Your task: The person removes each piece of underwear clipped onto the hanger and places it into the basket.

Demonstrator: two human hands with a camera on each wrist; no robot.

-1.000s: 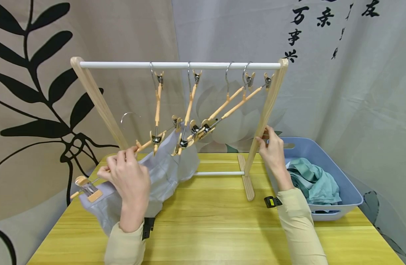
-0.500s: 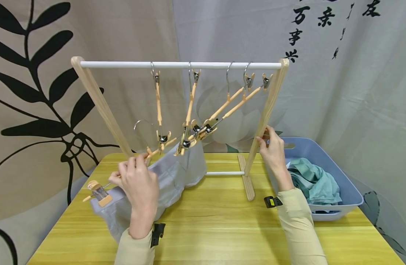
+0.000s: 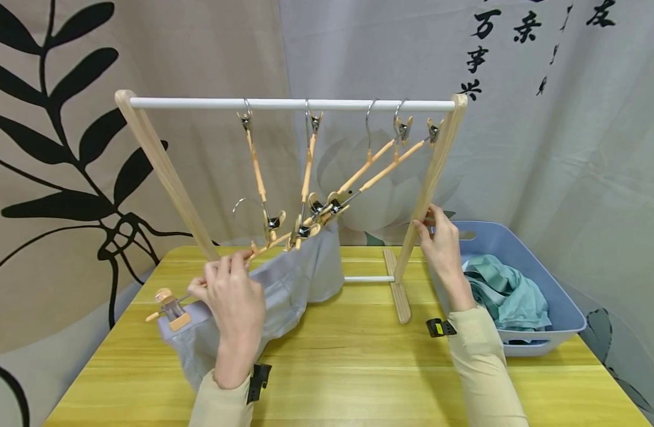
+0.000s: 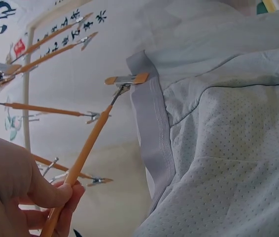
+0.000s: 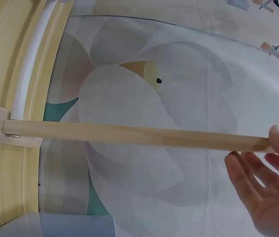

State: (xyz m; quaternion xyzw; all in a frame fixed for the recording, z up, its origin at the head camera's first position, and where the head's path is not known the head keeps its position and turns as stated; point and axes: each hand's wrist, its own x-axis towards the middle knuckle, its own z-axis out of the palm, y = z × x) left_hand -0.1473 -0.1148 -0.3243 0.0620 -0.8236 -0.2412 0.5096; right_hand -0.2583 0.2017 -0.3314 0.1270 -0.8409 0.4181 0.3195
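Observation:
My left hand (image 3: 235, 302) pinches the wooden bar of a clip hanger (image 4: 87, 143) between thumb and fingers. From its clips hangs a light grey mesh garment (image 3: 284, 284) with a lilac waistband (image 4: 154, 133). One clip (image 3: 172, 311) shows left of my hand; the other clip (image 4: 127, 79) grips the waistband's far end in the left wrist view. This hanger's metal hook (image 3: 246, 201) is off the rail, tilted below it. At the right side of the drying rack, my right hand (image 3: 441, 252) holds the wooden upright (image 3: 430, 172), thumb on one side and fingers on the other.
Several bare clip hangers (image 3: 308, 160) hang from the rack's white rail (image 3: 198, 104), their lower ends crowding near the held hanger. A blue basket (image 3: 558, 302) with teal cloth (image 3: 510, 290) stands at the right on the wooden table (image 3: 359, 367). Printed curtain hangs behind.
My left hand has moved right with the hanger and garment, further in under the rail. The leftmost hanging hanger's lower end has swung right. My right hand stays on the upright.

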